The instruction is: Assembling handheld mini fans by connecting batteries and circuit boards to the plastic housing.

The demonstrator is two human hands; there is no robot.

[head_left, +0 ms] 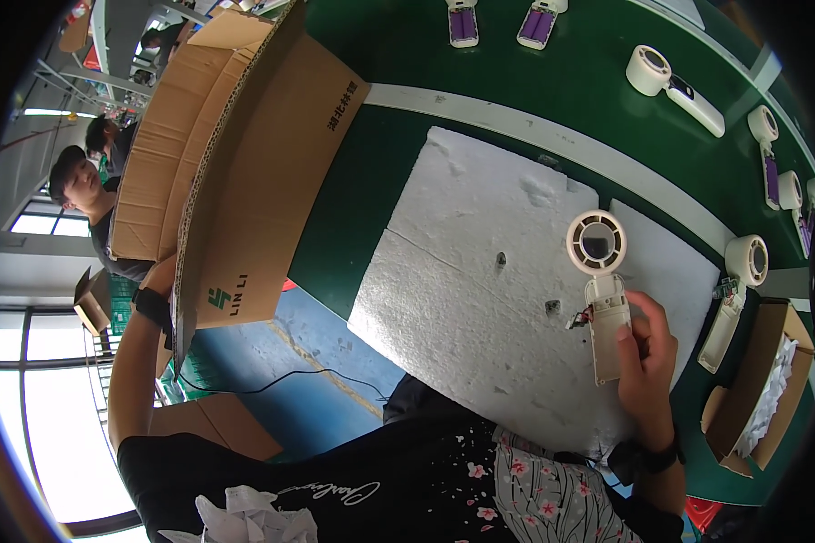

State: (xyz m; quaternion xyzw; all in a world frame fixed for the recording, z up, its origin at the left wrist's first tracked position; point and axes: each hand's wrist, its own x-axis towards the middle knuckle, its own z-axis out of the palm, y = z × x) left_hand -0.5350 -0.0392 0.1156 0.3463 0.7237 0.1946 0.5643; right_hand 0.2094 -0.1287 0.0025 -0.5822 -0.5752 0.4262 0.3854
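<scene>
A white handheld fan with an opened handle lies over the foam sheet. My right hand is closed on its handle, thumb on the casing and fingers along the right side. Thin wires and a small part stick out at the handle's left edge. On the left, my left hand reaches to the large cardboard box, behind its near edge. Its fingers are hidden by the cardboard. Just right of the foam, another open-handled fan lies on the green table.
More fans lie along the far side, some with purple batteries, one with a closed handle. A small carton of white pieces stands at the right. Crumpled white pieces show at the bottom. Other people are beyond the box.
</scene>
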